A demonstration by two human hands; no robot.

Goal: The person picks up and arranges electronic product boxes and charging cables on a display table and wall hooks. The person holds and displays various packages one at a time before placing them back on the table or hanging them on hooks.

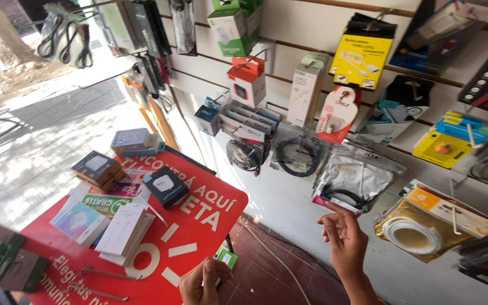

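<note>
My right hand (343, 237) is raised toward the slatted wall, fingers loosely curled, just below a clear bag holding a black cable (352, 176). It holds nothing. My left hand (201, 279) rests at the near edge of the red table (199, 226), fingers curled; whether it grips anything I cannot tell. A small green box (227, 257) lies on the floor just beyond it. On the table lie white flat boxes (124, 231), a black box (166, 186) and a brown box (97, 168).
The wall carries many hanging packages: a yellow box (362, 56), a red and white box (248, 82), bagged black cables (297, 153) and a gold bag with a white cable (425, 226). Metal hooks (105, 274) lie on the table. A red tile floor (278, 277) shows below.
</note>
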